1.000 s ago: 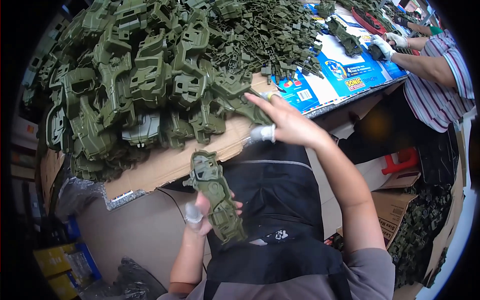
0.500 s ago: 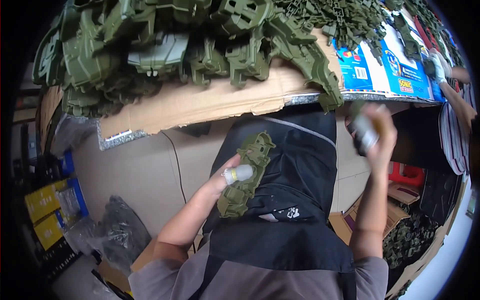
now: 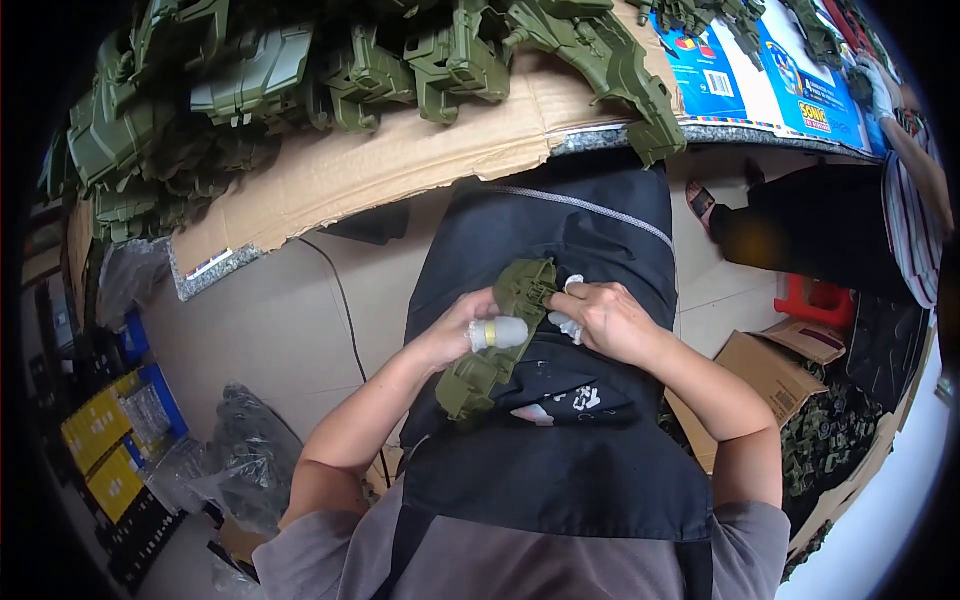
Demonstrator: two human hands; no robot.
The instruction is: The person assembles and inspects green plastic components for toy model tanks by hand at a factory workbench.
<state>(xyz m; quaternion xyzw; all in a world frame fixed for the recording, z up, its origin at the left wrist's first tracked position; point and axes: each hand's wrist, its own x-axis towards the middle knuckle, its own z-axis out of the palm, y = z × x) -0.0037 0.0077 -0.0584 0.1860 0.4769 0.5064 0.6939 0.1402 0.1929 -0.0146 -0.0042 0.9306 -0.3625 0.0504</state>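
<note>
Over my lap, a long olive-green moulded plastic part point(image 3: 470, 385) lies slantwise in my left hand point(image 3: 461, 334). The fingers there are closed round its side, with the thumb, in a whitish finger cover held by a yellow band, across it. At the part's upper end my right hand point(image 3: 618, 325) is closed, its fingertips pressed against the moulding. White covers sit on some of these fingers as well. Whatever small piece they may pinch is hidden. Beneath both hands spreads my black apron point(image 3: 560, 460).
Ahead, many similar green parts point(image 3: 455, 65) are heaped on a cardboard-covered table point(image 3: 390, 180). A co-worker's gloved hand point(image 3: 877, 90) is at the far right. A red stool point(image 3: 815, 300) and an open carton point(image 3: 750, 375) stand right; plastic bags point(image 3: 245, 455) lie left.
My right hand has come down and left from beside the table edge to the part's upper end. The part has turned slightly in my left hand. The view has shifted a little.
</note>
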